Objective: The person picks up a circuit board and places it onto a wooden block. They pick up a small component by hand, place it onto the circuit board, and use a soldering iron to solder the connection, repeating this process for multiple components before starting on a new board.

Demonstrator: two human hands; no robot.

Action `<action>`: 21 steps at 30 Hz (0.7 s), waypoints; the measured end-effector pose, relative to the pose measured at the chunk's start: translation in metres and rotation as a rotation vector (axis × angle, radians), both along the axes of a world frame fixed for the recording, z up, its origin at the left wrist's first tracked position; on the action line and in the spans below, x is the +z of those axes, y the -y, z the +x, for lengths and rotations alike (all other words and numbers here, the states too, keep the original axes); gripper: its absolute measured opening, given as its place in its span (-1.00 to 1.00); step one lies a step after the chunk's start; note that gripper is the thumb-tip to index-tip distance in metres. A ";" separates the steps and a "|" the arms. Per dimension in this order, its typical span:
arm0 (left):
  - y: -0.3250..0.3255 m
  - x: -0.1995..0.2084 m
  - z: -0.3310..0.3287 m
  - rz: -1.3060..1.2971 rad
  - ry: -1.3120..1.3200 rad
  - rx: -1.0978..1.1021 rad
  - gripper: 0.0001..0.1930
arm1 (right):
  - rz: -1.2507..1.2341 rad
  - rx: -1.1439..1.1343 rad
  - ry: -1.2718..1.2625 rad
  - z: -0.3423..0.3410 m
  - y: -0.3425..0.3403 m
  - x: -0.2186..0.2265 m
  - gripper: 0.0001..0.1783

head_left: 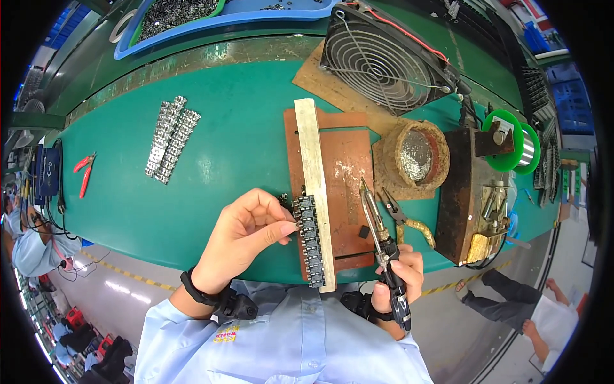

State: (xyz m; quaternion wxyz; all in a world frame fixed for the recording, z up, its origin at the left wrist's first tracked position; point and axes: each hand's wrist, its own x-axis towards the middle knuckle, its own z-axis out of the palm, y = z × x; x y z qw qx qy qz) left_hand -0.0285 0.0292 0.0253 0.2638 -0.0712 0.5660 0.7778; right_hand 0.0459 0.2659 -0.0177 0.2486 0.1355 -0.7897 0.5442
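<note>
L hand (246, 233) pinches the row of small black components (309, 240) at its fingertips, against a pale bar (314, 185); R hand (400, 272) grips soldering iron (377, 230), tip pointing away above it.

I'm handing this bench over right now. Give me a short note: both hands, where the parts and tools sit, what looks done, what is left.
Left hand: fingertips on the row of small black components lined up against the pale metal bar on the brown board.
Right hand: gripping the soldering iron, tip raised over the board, not touching the row.
Nearby: solder pot, solder spool, pliers, fan, two metal part strips, red cutters.
Done: row is loaded in place.
Left: whether any joints are soldered cannot be told.
</note>
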 end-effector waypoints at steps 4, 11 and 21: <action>0.002 0.000 -0.002 -0.020 -0.004 0.001 -0.89 | -0.082 0.003 -0.019 -0.002 0.002 0.000 -0.57; 0.000 0.001 -0.003 -0.044 -0.013 -0.046 -0.90 | -0.067 0.008 -0.014 -0.003 0.002 0.002 -0.57; 0.000 0.001 -0.001 -0.028 -0.008 -0.030 -0.92 | -0.159 0.060 0.023 0.000 -0.001 0.006 -0.56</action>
